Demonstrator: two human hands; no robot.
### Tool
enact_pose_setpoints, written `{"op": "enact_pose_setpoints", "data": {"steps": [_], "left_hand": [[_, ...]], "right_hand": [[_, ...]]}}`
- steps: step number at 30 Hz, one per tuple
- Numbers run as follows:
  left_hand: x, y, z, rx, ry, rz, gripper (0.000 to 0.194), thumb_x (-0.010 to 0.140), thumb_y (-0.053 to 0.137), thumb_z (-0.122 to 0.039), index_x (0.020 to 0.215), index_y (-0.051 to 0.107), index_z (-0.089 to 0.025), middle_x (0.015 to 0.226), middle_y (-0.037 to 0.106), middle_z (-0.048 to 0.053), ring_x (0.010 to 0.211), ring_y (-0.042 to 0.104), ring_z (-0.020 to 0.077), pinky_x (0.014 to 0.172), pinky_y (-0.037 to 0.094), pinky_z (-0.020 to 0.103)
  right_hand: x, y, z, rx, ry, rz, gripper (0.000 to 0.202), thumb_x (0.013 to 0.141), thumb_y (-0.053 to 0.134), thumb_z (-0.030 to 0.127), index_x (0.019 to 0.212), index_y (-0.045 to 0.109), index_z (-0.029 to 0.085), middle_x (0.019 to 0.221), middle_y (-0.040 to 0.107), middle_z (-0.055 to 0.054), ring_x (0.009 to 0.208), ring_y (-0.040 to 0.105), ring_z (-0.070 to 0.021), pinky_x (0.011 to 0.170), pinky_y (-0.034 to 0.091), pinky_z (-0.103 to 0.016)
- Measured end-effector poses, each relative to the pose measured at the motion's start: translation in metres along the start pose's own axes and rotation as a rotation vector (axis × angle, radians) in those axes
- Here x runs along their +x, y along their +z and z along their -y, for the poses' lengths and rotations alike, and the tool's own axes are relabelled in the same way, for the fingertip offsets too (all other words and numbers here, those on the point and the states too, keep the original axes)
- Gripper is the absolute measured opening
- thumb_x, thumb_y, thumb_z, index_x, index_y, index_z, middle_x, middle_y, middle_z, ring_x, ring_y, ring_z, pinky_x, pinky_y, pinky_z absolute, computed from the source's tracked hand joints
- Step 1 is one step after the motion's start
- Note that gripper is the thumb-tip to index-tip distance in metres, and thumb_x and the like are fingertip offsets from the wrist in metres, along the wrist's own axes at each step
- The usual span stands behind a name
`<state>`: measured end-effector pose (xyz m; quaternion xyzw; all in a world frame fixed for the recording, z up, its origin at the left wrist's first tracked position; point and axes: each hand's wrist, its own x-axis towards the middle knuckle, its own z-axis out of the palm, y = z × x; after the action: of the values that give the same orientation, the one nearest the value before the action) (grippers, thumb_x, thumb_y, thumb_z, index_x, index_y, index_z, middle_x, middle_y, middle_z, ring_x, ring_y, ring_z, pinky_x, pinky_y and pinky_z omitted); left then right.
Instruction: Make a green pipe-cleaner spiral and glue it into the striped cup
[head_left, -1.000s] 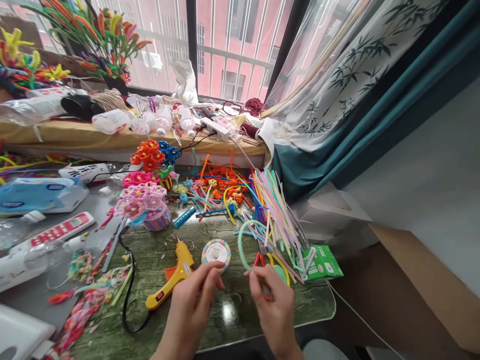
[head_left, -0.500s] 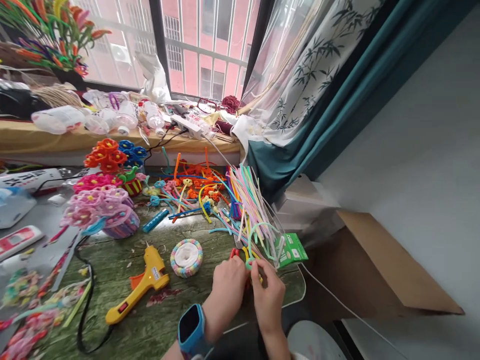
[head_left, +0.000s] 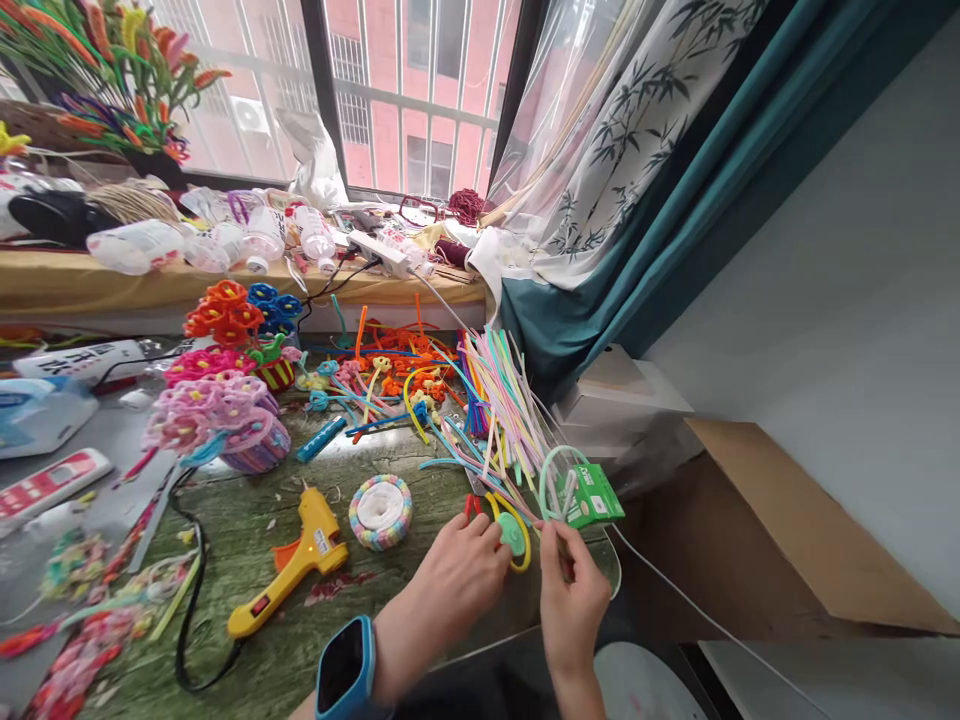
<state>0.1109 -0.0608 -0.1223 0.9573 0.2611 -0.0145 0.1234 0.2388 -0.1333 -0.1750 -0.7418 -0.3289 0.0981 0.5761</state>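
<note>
A flat mint-green coil (head_left: pixel 512 534) shows at the fingertips of my left hand (head_left: pixel 463 562), whose fingers are curled against its edge. My right hand (head_left: pixel 571 585) pinches a mint-green stem (head_left: pixel 546 480) that arches up in a loop. Under and beside the coil lie yellow-handled scissors (head_left: pixel 523 560), with red handles (head_left: pixel 472 503) just left of them. Left of my hands sits a round ring of pastel beads or fluff with a white centre (head_left: pixel 381 508). Farther left rests a yellow glue gun (head_left: pixel 304 560).
Pastel stems (head_left: pixel 510 400) lie behind my hands, by a green packet (head_left: pixel 596 495). Fuzzy flower pots (head_left: pixel 259 440) stand at the left on the green table (head_left: pixel 360 640). An open cardboard box (head_left: pixel 795 520) is at the right. Bottles (head_left: pixel 262 240) line the sill.
My hands have moved apart, the right one rightward with the stem. The green coil, mostly hidden before, now shows between them. The view has shifted slightly.
</note>
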Motion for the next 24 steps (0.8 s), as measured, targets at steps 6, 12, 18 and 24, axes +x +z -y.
{"op": "enact_pose_setpoints", "data": {"steps": [6,12,18,24], "left_hand": [[-0.017,-0.024,0.004,-0.002,0.107,-0.285,0.008,0.094,0.058,-0.013,0.088,0.060,-0.017,0.081,0.069,0.004,0.080,0.062,0.0218,0.065,0.045,0.031],[-0.025,-0.043,0.018,-0.257,0.042,-0.670,0.020,0.096,0.047,-0.008,0.084,0.056,-0.019,0.072,0.065,-0.001,0.068,0.057,0.0151,0.060,0.044,0.023],[-0.033,-0.055,0.028,-0.511,-0.248,-1.016,0.010,0.095,0.055,-0.017,0.086,0.057,-0.021,0.073,0.062,-0.003,0.065,0.057,0.0124,0.061,0.045,0.022],[-0.045,-0.061,0.028,-0.833,-0.451,-1.286,0.018,0.100,0.049,-0.032,0.087,0.054,-0.021,0.064,0.051,-0.007,0.052,0.045,0.0080,0.051,0.041,0.017]], "right_hand": [[-0.003,-0.004,0.012,0.089,0.056,-0.098,0.046,0.084,0.064,0.059,0.087,0.072,0.015,0.090,0.077,-0.015,0.080,0.071,-0.0255,0.071,0.055,-0.032],[-0.005,-0.007,0.024,0.158,0.070,-0.159,0.045,0.084,0.065,0.059,0.087,0.072,0.015,0.081,0.075,-0.010,0.071,0.067,-0.0214,0.066,0.053,-0.030],[-0.004,-0.001,0.036,0.244,0.064,-0.153,0.042,0.081,0.069,0.057,0.082,0.070,0.015,0.067,0.066,-0.003,0.060,0.057,-0.0160,0.061,0.048,-0.028],[-0.008,0.027,0.048,0.509,-0.003,-0.005,0.031,0.081,0.072,0.048,0.079,0.072,0.017,0.067,0.065,-0.002,0.061,0.056,-0.0155,0.062,0.048,-0.028]]}}
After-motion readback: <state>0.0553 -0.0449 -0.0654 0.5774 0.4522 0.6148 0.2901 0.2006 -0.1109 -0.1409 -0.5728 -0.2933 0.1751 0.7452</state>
